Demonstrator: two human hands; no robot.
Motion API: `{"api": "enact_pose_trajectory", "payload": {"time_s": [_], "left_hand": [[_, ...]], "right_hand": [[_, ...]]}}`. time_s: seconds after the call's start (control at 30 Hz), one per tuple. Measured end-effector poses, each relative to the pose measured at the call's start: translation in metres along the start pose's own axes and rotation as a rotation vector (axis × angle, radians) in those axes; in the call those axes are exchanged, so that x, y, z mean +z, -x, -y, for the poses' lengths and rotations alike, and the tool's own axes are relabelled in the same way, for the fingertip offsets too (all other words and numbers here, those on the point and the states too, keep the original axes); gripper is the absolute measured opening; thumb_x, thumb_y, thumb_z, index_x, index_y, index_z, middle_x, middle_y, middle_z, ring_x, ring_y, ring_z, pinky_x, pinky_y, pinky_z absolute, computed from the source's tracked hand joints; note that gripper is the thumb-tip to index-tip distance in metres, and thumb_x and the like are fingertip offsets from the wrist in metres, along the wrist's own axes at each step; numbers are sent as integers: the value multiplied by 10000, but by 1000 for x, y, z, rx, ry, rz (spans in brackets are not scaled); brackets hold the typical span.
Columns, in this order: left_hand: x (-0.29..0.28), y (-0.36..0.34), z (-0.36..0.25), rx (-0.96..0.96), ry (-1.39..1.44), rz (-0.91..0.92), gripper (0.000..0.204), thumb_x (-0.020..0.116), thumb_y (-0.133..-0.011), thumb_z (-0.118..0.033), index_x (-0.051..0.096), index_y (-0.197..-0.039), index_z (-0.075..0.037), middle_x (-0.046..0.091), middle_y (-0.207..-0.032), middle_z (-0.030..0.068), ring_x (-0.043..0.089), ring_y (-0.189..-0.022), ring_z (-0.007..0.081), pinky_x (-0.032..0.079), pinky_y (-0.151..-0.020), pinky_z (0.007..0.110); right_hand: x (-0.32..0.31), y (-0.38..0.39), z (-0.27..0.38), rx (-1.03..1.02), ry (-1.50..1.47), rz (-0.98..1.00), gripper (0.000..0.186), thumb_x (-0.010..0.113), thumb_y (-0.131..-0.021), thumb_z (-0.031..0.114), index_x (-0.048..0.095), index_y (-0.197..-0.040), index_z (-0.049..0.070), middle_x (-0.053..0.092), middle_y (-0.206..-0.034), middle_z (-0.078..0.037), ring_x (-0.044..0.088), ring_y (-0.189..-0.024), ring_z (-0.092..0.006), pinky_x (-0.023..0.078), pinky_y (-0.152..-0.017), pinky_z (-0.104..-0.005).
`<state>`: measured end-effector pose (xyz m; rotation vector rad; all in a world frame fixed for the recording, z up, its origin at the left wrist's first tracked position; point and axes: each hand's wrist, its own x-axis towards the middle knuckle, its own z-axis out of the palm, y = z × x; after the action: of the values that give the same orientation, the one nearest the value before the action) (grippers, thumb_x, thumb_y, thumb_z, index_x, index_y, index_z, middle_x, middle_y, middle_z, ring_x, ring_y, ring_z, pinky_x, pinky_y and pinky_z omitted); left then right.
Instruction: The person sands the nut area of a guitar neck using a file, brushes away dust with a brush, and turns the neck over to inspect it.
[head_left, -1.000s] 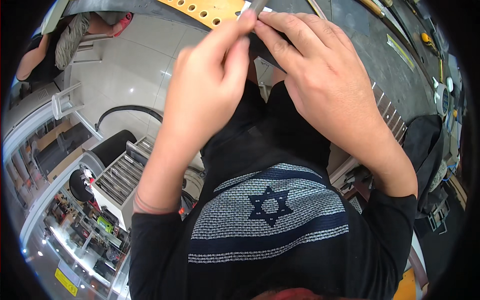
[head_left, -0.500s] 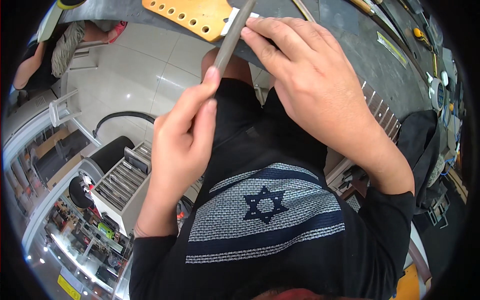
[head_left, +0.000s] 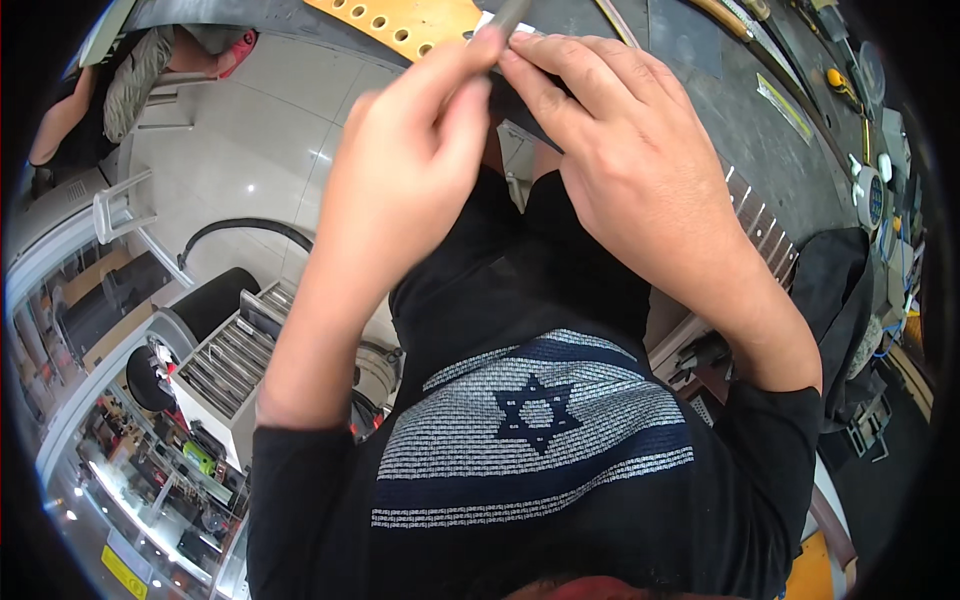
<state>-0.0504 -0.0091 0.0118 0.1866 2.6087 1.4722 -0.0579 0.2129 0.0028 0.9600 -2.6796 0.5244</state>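
My left hand (head_left: pixel 415 150), slightly blurred, is closed around a grey file (head_left: pixel 513 14), thumb and forefinger along it; the file's far end runs out of the top edge. Under it lies the amber headstock (head_left: pixel 405 18) of a guitar neck, with a row of round holes. A small white strip (head_left: pixel 487 19) shows at the headstock's end beside the file. My right hand (head_left: pixel 635 150) lies over the neck, fingertips pressed together close to the file; what they pinch, if anything, is hidden. Past my right wrist the dark fretboard (head_left: pixel 762 222) comes out with its metal frets.
The grey workbench (head_left: pixel 740 130) carries a yellow-handled tool (head_left: pixel 843 86), a round dial gauge (head_left: pixel 872 195) and several long tools at the right. Black cloth (head_left: pixel 832 275) hangs near my right elbow. A drawer cabinet (head_left: pixel 215 370) stands at left; another person (head_left: pixel 130 85) sits at upper left.
My left hand has moved up and to the right with the file, closing in on my right fingertips. The right hand has barely moved.
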Motion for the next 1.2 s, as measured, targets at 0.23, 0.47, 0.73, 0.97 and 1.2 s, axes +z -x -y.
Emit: {"api": "enact_pose_trajectory", "payload": {"time_s": [0.23, 0.47, 0.73, 0.97, 1.2], "left_hand": [[-7, 45, 16, 131, -40, -76, 384, 647, -1114, 25, 746, -1475, -63, 818, -1032, 213, 796, -828, 174, 623, -820, 348], [5, 3, 2, 16, -3, 3, 369, 637, -1142, 5, 717, -1502, 10, 813, -1229, 155, 757, -1046, 157, 575, -957, 305], [7, -4, 9, 34, 86, -6, 347, 653, -1150, -23, 718, -1487, 31, 812, -1234, 118, 723, -1004, 119, 569, -937, 286], [-5, 40, 18, 50, 56, -6, 384, 631, -1148, 23, 706, -1524, 11, 799, -1306, 82, 702, -994, 95, 567, -906, 267], [0, 31, 20, 184, -48, -68, 373, 657, -1125, 2, 740, -1485, -52, 850, -1234, 193, 793, -874, 184, 606, -822, 326]], "right_hand": [[-2, 1, -2, 4, -3, 12, 686, 775, -829, -27, 717, -1510, 30, 688, -1539, -88, 653, -1430, -319, 507, -1225, -487], [-5, 3, -4, 3, 21, 21, 692, 751, -833, -46, 712, -1520, 28, 689, -1540, -90, 652, -1435, -317, 505, -1231, -491], [-6, 0, -3, -1, 8, 26, 694, 741, -830, -53, 714, -1519, 25, 687, -1546, -89, 654, -1434, -315, 512, -1224, -483], [-2, 1, -2, 11, -10, 27, 677, 781, -837, -13, 719, -1510, 22, 692, -1537, -90, 663, -1421, -314, 522, -1211, -479], [-4, 3, -6, 8, -6, 8, 659, 780, -852, 15, 719, -1508, 13, 692, -1538, -95, 664, -1424, -306, 522, -1211, -469]]}}
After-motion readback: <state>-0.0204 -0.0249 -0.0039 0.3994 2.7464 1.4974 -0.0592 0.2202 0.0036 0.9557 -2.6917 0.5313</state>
